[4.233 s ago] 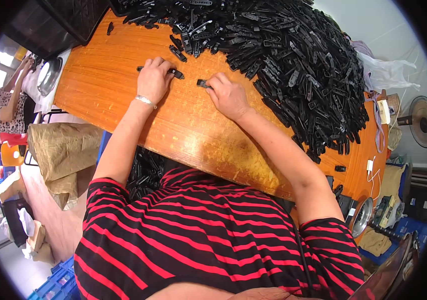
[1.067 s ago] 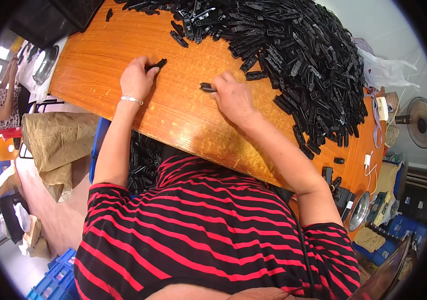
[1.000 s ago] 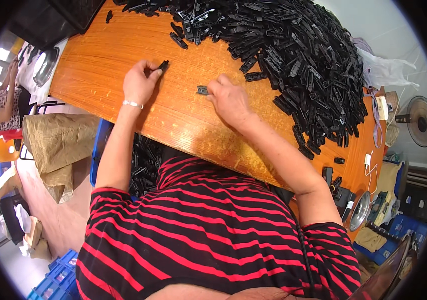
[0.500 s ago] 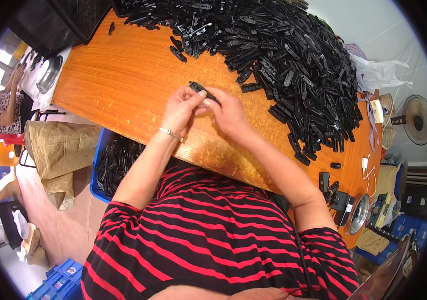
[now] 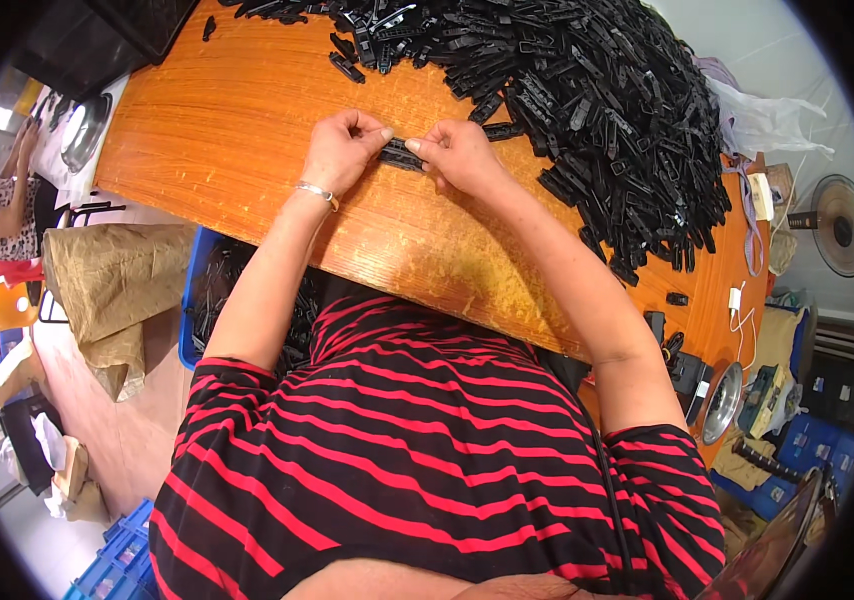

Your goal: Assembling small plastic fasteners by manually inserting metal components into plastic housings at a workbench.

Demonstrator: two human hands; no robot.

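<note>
Head view: wood counter [image 5: 217, 130] fills the middle. Pile of black parts [image 5: 597, 110] covers its far side and runs down the right. Black crate [image 5: 97, 50] at far left corner. Brown sack [image 5: 122, 285] off the left end, blue bin [image 5: 187, 340] below the near edge with more black pieces in it, partly behind the left forearm. Fan [image 5: 842, 225] past the right end, metal dish [image 5: 722, 405] near right.

Left hand [image 5: 339, 152] and right hand [image 5: 462, 158] close together over mid-counter, both pinched, thumbs inward, gripping one end each of the same black part [image 5: 402, 154]. It's between them, near the pile; can't tell if it touches the counter, or if it's one piece or two.

Step in hand, my read: two-handed work on a single part. Next move calls for both pinches steady and ends lined up; a small part like this could slip or twist.

Smallest: stray part [image 5: 678, 299] alone at right, apart from the pile.
</note>
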